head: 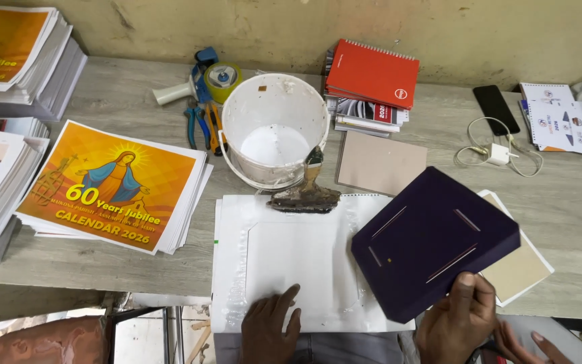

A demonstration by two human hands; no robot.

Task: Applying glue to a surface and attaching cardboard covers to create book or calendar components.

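— Where are my hands?
— My left hand (271,329) lies flat and open on the glue-smeared white sheet (291,259). My right hand (456,327) pinches the dark purple board (432,239), which tilts away toward one o'clock.
— Beyond?
— Brush (306,194), then bucket (274,128), twelve o'clock.

Dark phone screen (496,108) at the table's back right; round tape-roll label (223,76) blue.

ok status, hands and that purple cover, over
Left hand flat on the white sheet, open. Right hand grips the dark purple cover by its near edge, tilted above the table. Glue brush lies at the sheet's far edge by the bucket.
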